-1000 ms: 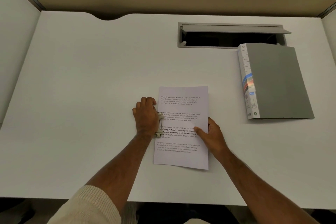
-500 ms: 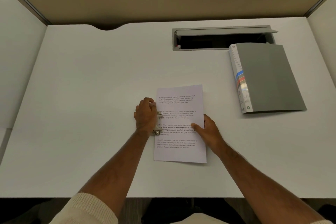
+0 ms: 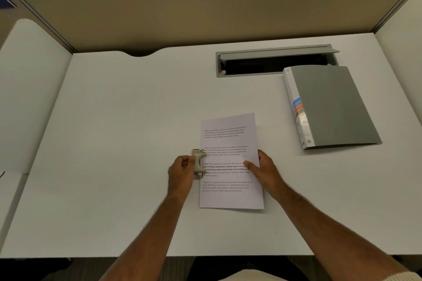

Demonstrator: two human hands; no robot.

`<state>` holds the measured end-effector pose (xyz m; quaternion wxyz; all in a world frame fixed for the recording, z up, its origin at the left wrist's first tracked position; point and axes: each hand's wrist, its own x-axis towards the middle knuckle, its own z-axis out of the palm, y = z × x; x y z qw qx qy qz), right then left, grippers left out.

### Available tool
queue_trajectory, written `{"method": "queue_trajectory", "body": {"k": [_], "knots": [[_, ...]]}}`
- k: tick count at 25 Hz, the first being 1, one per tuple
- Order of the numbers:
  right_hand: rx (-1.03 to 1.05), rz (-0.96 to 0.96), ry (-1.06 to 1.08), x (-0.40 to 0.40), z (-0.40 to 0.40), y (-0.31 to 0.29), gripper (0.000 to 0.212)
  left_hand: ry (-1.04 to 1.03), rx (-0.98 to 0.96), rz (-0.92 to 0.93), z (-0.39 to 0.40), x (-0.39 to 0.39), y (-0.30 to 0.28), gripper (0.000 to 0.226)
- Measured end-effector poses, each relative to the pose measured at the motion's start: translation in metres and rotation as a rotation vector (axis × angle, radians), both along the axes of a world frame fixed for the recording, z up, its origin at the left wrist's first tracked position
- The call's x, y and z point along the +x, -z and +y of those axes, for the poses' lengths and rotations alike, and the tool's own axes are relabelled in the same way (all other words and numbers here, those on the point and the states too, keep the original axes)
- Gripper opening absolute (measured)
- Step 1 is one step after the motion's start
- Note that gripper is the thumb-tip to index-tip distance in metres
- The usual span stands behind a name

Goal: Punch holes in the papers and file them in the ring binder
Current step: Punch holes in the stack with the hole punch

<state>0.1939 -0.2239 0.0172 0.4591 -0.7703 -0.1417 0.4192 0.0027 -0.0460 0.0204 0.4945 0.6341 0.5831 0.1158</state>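
1. We see the papers (image 3: 230, 162) lying flat near the middle of the bench (image 3: 114, 143), their long axis running from the near edge toward the far edge; the hole punch (image 3: 199, 163) sits over the middle of their left long edge, its own length along that edge.
2. Our left hand (image 3: 181, 172) is the nearer one to the punch; its grip is curled round the punch from the left side, wrist low, forearm coming in from the near edge.
3. Our right hand (image 3: 262, 167) rests on the right half of the sheets, fingers laid across the print and thumb at the right edge; whether that grip pinches the edge or only presses, we cannot tell.
4. The ring binder (image 3: 331, 107) lies closed toward the far right corner, spine facing left, well apart from the papers and nearer our right hand; we judge filing will mean carrying the sheets rightward and away from us.
5. Beyond the binder, a cable tray (image 3: 274, 61) is set into the bench, its lid up.
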Motion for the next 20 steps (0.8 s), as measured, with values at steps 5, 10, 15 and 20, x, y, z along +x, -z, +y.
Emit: {"method": "queue_trajectory", "body": {"k": [5,10,15,20], "knots": [[-0.006,-0.012,0.002,0.005,-0.005,-0.003,0.036,-0.021,-0.052,-0.014,0.000,-0.001,-0.003,0.013],[0.006,-0.008,0.025,0.013,-0.010,-0.005,0.035,-0.018,-0.038,0.018,0.002,0.004,-0.010,0.012],[0.007,-0.017,0.035,0.024,-0.011,-0.006,0.035,-0.037,-0.014,0.018,0.015,0.010,-0.014,0.014],[0.017,-0.022,0.053,0.039,-0.004,-0.005,0.036,-0.060,0.008,-0.004,0.042,0.034,-0.021,0.014]]}}
